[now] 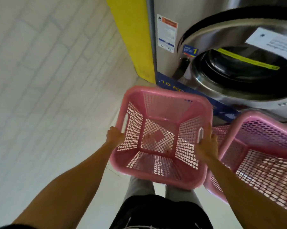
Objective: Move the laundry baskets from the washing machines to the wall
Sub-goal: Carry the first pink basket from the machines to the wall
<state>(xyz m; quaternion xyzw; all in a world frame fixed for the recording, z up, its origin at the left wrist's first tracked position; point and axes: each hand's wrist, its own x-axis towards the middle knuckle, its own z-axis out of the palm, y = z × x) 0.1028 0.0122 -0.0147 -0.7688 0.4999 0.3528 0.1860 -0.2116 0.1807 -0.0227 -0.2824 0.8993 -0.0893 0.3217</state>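
Observation:
An empty pink lattice laundry basket [136,95] is in front of me, below the washing machine [165,63] marked 1. My left hand [114,135] grips its left rim beside the white handle slot. On the right rim, my right hand [206,144] holds the other handle. A second pink basket [258,123] stands directly to the right, touching or nearly touching the first, under the machine's round door [238,70].
A white brick-pattern wall [48,71] fills the left side. A yellow panel [132,35] stands between the wall and the machine. Pale floor [116,184] shows below the basket, with my legs near the bottom edge.

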